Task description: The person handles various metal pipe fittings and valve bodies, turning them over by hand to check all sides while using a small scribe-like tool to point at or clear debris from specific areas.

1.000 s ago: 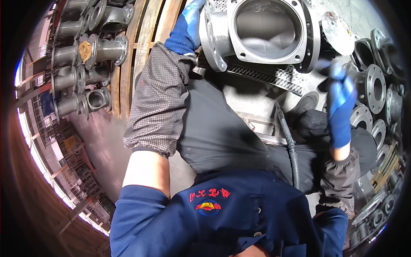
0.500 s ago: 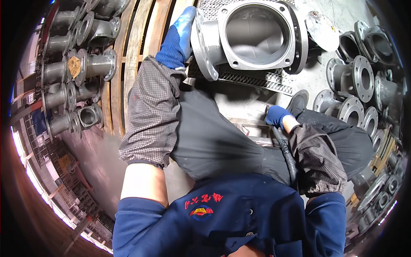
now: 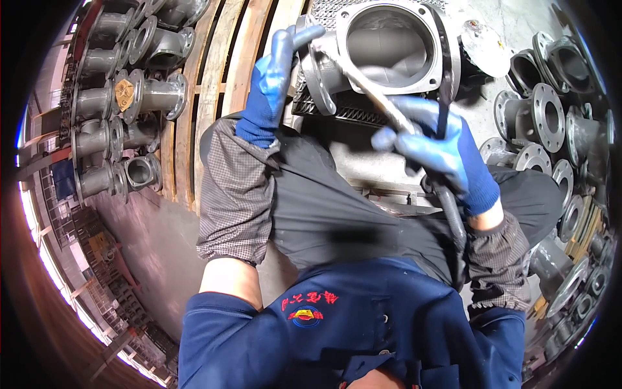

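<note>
A large grey cast flanged fitting (image 3: 389, 45) with a wide round opening lies on a dark metal grating (image 3: 337, 111) in front of my knees. My left hand (image 3: 272, 84), in a blue glove, grips the fitting's left flange with the fingers laid over its rim. My right hand (image 3: 440, 149), also gloved in blue, is closed around a long grey metal wrench (image 3: 369, 91). The wrench's far end reaches the same left flange. A black hose (image 3: 453, 220) runs down past my right wrist over my dark trousers.
Wooden pallet slats (image 3: 220, 84) lie left of the fitting. Several grey flanged pipe pieces (image 3: 110, 104) are stacked beyond them on the left. More flanged fittings (image 3: 544, 117) crowd the floor on the right. A round metal cover (image 3: 483, 45) lies beside the big fitting.
My right hand dropped from the upper right to my lap, then came up holding the wrench against the flange. My left hand stayed on the fitting.
</note>
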`<state>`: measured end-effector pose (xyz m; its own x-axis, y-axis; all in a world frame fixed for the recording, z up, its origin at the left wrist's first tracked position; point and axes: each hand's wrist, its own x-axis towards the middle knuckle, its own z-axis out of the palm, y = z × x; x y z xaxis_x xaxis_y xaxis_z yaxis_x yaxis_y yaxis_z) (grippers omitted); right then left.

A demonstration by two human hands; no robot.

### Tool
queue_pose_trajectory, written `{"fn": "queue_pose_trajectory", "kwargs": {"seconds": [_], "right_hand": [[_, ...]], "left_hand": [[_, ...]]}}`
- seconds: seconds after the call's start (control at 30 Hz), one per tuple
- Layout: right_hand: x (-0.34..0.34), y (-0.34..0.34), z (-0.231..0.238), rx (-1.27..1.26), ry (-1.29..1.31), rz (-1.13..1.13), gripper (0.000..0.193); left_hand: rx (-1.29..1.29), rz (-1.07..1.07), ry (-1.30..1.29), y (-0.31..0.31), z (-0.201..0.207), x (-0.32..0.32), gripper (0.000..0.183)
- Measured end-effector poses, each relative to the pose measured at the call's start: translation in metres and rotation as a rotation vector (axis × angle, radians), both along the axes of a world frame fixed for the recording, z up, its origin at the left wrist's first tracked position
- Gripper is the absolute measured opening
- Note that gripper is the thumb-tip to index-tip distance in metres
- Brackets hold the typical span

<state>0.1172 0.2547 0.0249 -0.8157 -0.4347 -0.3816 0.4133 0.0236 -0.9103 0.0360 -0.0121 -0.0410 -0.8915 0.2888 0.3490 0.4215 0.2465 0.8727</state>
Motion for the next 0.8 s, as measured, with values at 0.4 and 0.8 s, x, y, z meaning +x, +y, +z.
{"fn": "queue_pose_trajectory", "kwargs": {"seconds": [0.4, 0.8], "right_hand": [[-0.037, -0.089, -0.047, 0.555, 0.553, 0.037, 0.044], [-0.04, -0.107, -0.065, -0.556, -0.205, 0.047, 0.032]], "left_hand": [[0.014, -0.02, -0.352, 0.009, 0.004, 0.017, 0.053], [0.013, 0.039, -0.389, -0.005, -0.02, 0.017, 0.044]]}}
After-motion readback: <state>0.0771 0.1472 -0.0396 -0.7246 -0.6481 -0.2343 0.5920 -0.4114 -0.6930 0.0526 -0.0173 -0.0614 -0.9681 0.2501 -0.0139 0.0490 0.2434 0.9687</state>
